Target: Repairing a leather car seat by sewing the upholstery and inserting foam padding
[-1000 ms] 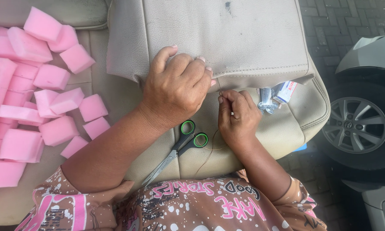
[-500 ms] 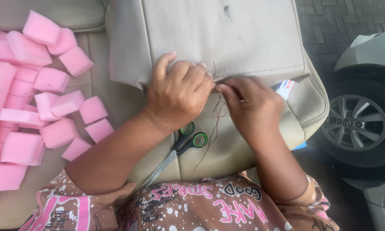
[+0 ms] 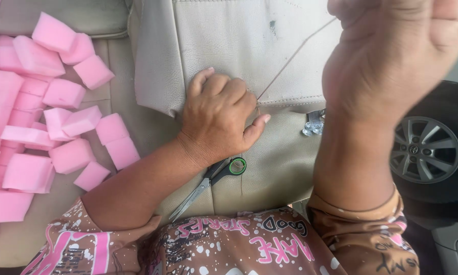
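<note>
My left hand (image 3: 220,114) rests fist-like on the beige seat cover (image 3: 224,46), pinching its lower edge where the stitching runs. My right hand (image 3: 392,46) is raised close to the camera at the upper right, fingers closed, pulling a thin brown thread (image 3: 295,63) taut from the seam by my left thumb. Any needle in it is hidden. Scissors with green-ringed black handles (image 3: 211,182) lie on the beige seat cushion (image 3: 275,168) just below my left hand.
Several pink foam blocks (image 3: 50,117) are piled on the cushion at the left. A small crumpled packet (image 3: 313,122) lies right of the seam. A car wheel (image 3: 425,150) stands at the right on paved ground.
My right hand has risen from the seam up toward the camera, drawing the thread out long and tight. My left hand has stayed on the cover's edge.
</note>
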